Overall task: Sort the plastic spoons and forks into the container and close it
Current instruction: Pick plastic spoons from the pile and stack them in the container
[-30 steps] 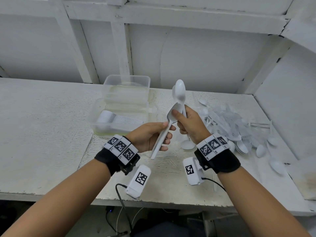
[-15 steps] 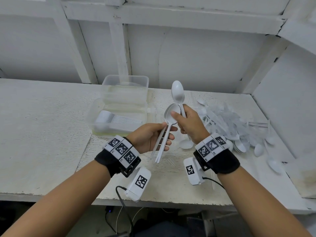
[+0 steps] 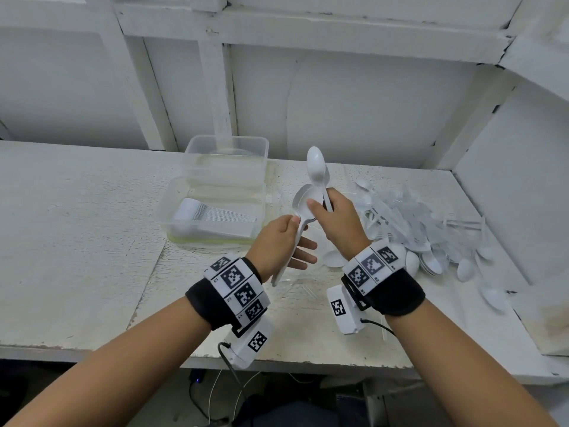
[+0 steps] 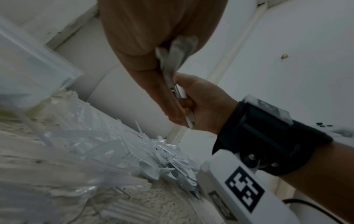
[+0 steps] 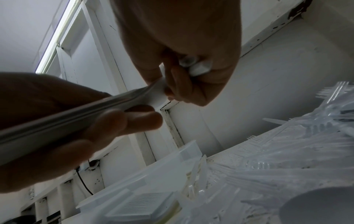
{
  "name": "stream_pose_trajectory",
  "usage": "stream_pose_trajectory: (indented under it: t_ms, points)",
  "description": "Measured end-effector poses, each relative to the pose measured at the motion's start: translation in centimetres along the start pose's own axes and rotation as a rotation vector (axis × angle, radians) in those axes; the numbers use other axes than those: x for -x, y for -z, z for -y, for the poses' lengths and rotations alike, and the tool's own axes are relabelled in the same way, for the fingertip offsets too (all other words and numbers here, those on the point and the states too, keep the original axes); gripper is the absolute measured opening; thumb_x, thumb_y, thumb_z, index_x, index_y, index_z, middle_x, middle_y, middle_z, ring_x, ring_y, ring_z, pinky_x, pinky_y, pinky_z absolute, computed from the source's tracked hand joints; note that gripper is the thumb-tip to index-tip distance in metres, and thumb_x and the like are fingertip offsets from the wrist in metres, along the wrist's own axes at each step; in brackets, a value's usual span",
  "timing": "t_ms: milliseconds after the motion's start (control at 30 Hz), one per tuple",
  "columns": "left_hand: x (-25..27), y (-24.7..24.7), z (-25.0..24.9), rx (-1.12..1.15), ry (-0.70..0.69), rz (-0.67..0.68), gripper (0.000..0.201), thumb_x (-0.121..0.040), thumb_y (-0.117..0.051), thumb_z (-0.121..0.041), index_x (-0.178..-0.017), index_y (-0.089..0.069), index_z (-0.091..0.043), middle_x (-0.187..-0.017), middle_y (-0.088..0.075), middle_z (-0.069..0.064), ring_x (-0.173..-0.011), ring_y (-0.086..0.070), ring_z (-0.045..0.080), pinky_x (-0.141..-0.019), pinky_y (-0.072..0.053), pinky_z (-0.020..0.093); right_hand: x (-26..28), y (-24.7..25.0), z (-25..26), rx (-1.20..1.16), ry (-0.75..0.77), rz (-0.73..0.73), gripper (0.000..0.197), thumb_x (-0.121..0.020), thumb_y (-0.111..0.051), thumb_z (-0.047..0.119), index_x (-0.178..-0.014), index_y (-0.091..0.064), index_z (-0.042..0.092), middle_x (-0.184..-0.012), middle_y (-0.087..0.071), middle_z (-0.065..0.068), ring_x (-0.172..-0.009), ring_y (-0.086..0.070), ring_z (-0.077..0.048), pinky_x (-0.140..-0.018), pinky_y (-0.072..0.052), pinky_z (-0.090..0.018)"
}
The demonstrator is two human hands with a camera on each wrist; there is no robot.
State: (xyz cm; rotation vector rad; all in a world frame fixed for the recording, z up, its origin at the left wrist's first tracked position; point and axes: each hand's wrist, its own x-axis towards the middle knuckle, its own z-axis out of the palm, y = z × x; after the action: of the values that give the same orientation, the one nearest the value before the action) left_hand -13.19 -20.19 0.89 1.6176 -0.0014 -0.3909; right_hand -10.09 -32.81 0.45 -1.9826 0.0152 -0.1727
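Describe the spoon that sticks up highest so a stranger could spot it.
Find the clear container on the white table; just right of it, the right hand grips a white spoon. Unlike the pile's flat-lying cutlery, it stands upright, bowl topmost.

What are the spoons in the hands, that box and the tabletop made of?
Spoons: apparently thin white plastic, smooth with a slight sheen.
Box: clear plastic, faintly cloudy; the nested stack of spoons inside shows through its walls.
Tabletop: looks like white-painted board, matt and rough, with worn patches; what lies under the paint cannot be told.
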Motion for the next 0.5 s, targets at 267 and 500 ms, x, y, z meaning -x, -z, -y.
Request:
stream_pose_trajectory:
  t_ms: [267, 500]
  points:
    - [-0.3, 1.1, -0.1, 0.102, 0.080, 0.026, 0.026, -0.103, -0.028, -0.025, -0.105, -0.047, -0.007, -0.077, -0.065, 0.015, -0.052, -0.063, 0.023, -0.056, -0.056, 0.034, 0.5, -0.2, -0.4, -0.015, 0.024, -0.035, 0.017, -0.091, -0.052, 0.015, -0.076, -0.045, 0.012, -0.064, -0.039, 0.005, -0.058, -0.036, -0.008, -0.056, -0.033, -0.019]
    - [-0.5, 2.2, 0.2, 0.300, 0.185, 0.273, 0.031, -0.102, -0.028, -0.023, -0.107, -0.055, -0.008, -0.063, -0.051, 0.003, -0.045, -0.046, 0.011, -0.044, -0.042, 0.021, 0.4, -0.3, -0.2, -0.084, 0.064, -0.048, 0.014, -0.093, -0.055, 0.021, -0.104, -0.060, 0.015, -0.081, -0.057, 0.003, -0.075, -0.050, -0.009, -0.070, -0.043, -0.023]
